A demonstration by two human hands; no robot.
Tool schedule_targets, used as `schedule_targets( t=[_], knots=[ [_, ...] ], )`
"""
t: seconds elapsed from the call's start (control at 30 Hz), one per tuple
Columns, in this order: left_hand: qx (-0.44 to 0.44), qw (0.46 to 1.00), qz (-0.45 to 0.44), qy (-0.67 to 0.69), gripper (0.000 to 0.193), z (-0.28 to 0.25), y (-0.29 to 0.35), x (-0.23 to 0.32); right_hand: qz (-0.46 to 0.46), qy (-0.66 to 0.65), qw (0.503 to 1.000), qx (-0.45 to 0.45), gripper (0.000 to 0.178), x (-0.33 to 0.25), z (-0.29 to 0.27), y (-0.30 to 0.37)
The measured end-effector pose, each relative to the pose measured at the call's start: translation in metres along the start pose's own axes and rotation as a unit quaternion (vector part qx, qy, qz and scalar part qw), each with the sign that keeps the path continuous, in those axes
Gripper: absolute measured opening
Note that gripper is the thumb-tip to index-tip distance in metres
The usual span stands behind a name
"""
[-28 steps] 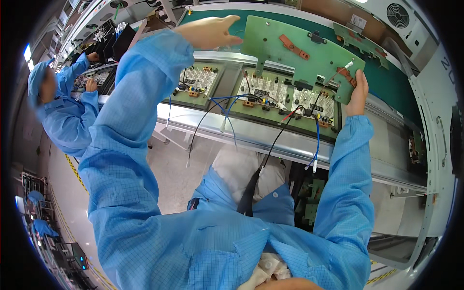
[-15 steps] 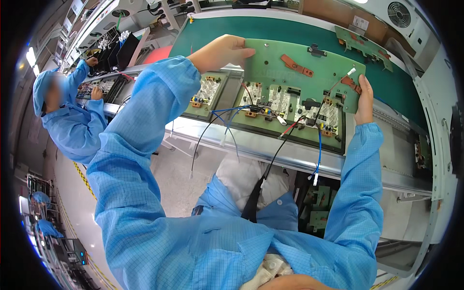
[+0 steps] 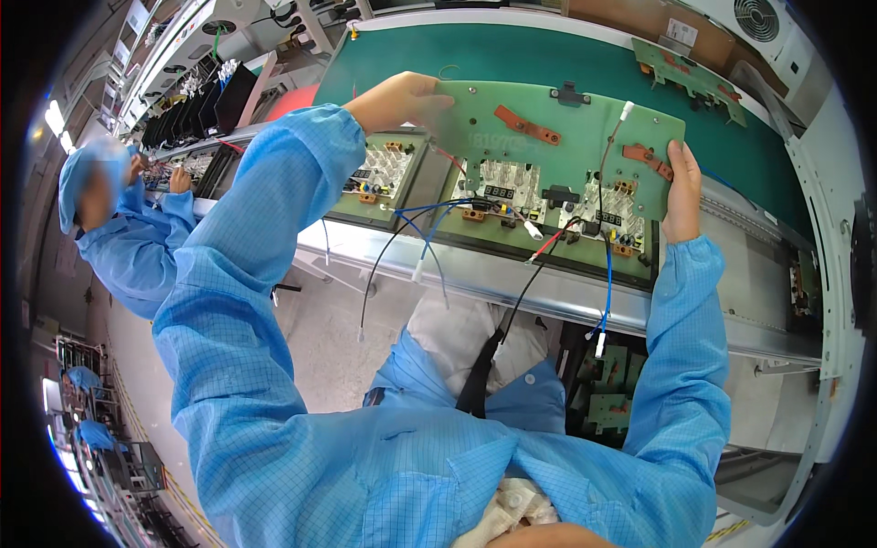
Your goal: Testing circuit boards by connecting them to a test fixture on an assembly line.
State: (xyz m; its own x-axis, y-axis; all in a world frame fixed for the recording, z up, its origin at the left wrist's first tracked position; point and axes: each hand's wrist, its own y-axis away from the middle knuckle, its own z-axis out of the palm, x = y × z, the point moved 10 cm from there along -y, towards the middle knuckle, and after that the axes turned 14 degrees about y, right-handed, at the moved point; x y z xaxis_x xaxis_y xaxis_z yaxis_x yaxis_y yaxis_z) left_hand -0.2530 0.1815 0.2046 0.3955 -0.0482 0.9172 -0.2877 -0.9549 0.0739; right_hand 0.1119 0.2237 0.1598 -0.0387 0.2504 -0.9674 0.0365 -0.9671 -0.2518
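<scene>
Green and flat, the plate [image 3: 580,117] is up at one o'clock, held over the circuit boards [image 3: 501,193]! Your left hand [image 3: 399,100], at twelve, grips its left edge; your right hand [image 3: 682,190], at two, clasps the right edge beside a brown latch [image 3: 647,162]. Blue cable [image 3: 609,274] dangles at three, another green panel [image 3: 681,78] lies beyond, toward two, and a co-worker [image 3: 137,242] shows near nine.

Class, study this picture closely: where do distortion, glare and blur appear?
The head view bows the green work surface's far edge and blackens the corners; in that same view, the metal rail shows bright glare and the lamps at far left burn out white; also in the head view, the co-worker's head is blurred, while the green panel looks clearer.
</scene>
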Motion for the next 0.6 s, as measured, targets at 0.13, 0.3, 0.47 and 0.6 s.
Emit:
schedule_targets(
  t=[0.13,0.3,0.47,0.6],
  knots=[
    [0.009,0.999,-0.025,-0.024,0.032,-0.003,-0.003,-0.011,-0.028,0.011,1.0,0.008,0.035,-0.005,0.0,0.006],
    [-0.008,0.999,-0.026,-0.036,0.031,0.001,-0.005,-0.024,-0.065,0.005,0.998,-0.012,0.036,-0.006,-0.003,0.011],
    [0.005,0.998,-0.054,-0.006,0.025,0.003,0.001,-0.03,-0.085,0.056,0.995,0.015,0.036,-0.012,-0.006,0.018],
    [-0.01,0.998,-0.047,-0.034,0.024,0.008,0.008,-0.03,-0.066,0.059,0.996,0.003,0.036,-0.006,-0.004,0.025]
  ],
)
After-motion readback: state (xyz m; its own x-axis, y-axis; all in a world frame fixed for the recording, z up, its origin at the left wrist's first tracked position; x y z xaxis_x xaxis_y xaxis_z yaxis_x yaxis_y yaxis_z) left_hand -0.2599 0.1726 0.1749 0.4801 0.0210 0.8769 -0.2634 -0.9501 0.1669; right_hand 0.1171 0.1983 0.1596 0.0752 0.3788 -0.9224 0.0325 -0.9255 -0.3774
